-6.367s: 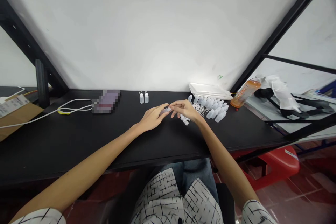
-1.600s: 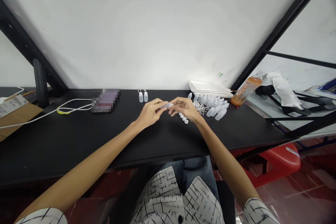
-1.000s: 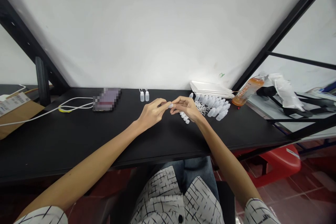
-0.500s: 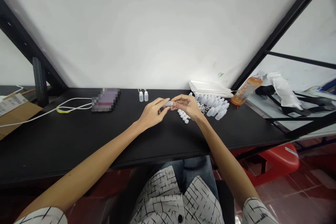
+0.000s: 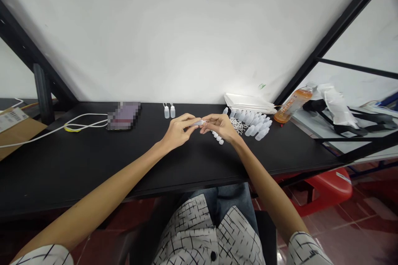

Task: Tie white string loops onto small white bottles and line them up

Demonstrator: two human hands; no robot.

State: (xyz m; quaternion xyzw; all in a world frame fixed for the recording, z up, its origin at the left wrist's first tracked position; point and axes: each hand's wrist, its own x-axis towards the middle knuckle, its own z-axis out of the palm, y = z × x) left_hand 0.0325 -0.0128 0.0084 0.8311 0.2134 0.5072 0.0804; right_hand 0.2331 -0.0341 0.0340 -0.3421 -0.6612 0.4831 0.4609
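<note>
My left hand [image 5: 178, 131] is closed round a small translucent plastic bottle [image 5: 197, 123], which lies on its side in the fingers with its neck toward the right. At that neck my right hand [image 5: 220, 126] pinches a thin white piece [image 5: 205, 121], too small to make out fully. Both hands are just above the black table. Beyond my right wrist are several more small bottles [image 5: 253, 122] lying in rows and a pile of white looped straps [image 5: 238, 126]. Small white caps [image 5: 218, 137] sit in a line, partly hidden under the right hand.
Two small bottles with loops [image 5: 169, 112] stand by the wall. On the left of the table [image 5: 108, 161] lie a pixelated phone [image 5: 124, 116], a white cable [image 5: 88, 120] and a cardboard box [image 5: 20, 130]. White plastic bags [image 5: 248, 103] and an orange drink bottle [image 5: 292, 105] are at the right.
My right fingers have drawn slightly off the bottle's end, and its narrow neck with the thin white piece now shows between the hands. The view has shifted slightly.
</note>
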